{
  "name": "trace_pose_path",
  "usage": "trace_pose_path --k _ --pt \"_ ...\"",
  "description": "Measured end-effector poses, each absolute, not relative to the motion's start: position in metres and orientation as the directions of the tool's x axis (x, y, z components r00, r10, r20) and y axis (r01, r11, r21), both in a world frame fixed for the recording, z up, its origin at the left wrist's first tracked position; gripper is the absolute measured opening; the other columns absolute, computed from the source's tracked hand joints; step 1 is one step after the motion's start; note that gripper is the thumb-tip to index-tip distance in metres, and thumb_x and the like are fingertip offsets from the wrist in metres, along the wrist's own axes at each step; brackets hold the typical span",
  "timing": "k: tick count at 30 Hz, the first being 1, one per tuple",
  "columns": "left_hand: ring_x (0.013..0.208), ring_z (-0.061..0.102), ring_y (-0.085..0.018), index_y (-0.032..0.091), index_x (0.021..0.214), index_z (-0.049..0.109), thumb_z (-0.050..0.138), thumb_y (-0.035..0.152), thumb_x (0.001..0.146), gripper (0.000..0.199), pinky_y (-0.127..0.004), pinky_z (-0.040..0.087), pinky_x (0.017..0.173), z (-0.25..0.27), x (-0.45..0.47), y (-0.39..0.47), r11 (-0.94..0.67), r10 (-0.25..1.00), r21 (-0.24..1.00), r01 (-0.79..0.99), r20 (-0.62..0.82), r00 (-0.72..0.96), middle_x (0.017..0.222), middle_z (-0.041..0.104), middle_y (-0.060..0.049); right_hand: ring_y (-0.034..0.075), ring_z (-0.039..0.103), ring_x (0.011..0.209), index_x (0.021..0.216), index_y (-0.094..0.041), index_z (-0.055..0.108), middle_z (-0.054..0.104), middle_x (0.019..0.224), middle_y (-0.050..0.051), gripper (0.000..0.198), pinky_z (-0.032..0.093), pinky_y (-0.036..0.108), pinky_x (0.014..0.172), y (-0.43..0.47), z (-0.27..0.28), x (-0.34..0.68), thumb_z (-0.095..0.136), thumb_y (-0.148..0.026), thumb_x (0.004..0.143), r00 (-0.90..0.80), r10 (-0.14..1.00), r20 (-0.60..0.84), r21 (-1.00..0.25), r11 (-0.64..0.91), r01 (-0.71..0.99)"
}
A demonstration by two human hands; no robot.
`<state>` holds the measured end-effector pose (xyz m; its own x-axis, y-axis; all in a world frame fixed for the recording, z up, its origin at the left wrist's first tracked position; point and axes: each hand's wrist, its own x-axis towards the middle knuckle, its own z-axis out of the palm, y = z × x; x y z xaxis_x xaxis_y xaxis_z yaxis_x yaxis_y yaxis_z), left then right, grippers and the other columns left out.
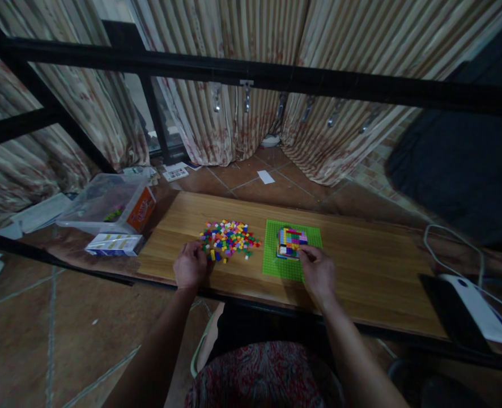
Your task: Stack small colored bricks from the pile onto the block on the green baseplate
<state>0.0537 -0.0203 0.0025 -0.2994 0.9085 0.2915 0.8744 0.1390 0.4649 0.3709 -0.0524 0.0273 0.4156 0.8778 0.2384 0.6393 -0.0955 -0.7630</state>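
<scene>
Sitting at the fingertips of the right hand (318,271), the block build (291,242) seems light, stiff and best held by its sides; whether those fingers or the curled left hand (190,264), beside loose bricks (234,237), clamp anything, I cannot tell.

Running dim and murky now, sinking almost to black at far right; throwing soft shadow beside the left hand (190,263); bowing the black rail (183,66), leaving the loose bricks (232,238) slightly fuzzy.
</scene>
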Motion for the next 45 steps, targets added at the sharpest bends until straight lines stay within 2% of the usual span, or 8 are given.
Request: trace_pose_path --k 14,21,39,45 --pt "0.084 0.064 -0.02 0.02 0.091 0.064 0.047 0.023 0.084 0.019 -0.028 0.044 0.068 0.003 0.054 -0.021 0.137 0.909 0.49 0.861 0.283 -0.306 0.092 0.068 -0.006 0.022 0.065 0.072 0.09 -0.018 0.072 0.073 0.086 0.009 0.03 0.046 0.033 0.069 -0.045 0.032 0.364 0.052 -0.039 0.081 0.361 0.893 0.27 -0.628 -0.121 0.768" --pt "0.085 0.063 -0.02 0.02 0.093 0.065 0.046 0.023 0.084 0.021 -0.028 0.044 0.068 0.005 0.055 -0.021 0.156 0.913 0.488 0.859 0.262 -0.314 0.092 0.067 -0.006 0.023 0.067 0.073 0.091 -0.016 0.071 0.074 0.086 0.011 0.033 0.049 0.034 0.069 -0.046 0.031 0.369 0.054 -0.041 0.08 0.384 0.885 0.261 -0.738 -0.073 0.671" --pt "0.085 0.064 -0.02 0.02 0.092 0.065 0.047 0.021 0.084 0.02 -0.028 0.044 0.069 0.006 0.057 -0.022 0.148 0.908 0.49 0.859 0.277 -0.314 0.092 0.068 -0.006 0.023 0.068 0.076 0.086 -0.015 0.072 0.074 0.086 0.012 0.031 0.051 0.036 0.073 -0.038 0.023 0.372 0.061 -0.041 0.074 0.475 0.855 0.208 -0.846 -0.086 0.526" --pt "0.085 0.064 -0.02 0.02 0.093 0.065 0.046 0.022 0.085 0.02 -0.028 0.044 0.069 0.004 0.056 -0.021 0.151 0.909 0.489 0.859 0.272 -0.315 0.09 0.068 -0.006 0.023 0.068 0.071 0.085 -0.014 0.07 0.073 0.082 0.012 0.03 0.052 0.035 0.067 -0.031 0.019 0.378 0.067 -0.038 0.067 0.51 0.849 0.142 -0.906 -0.097 0.413"
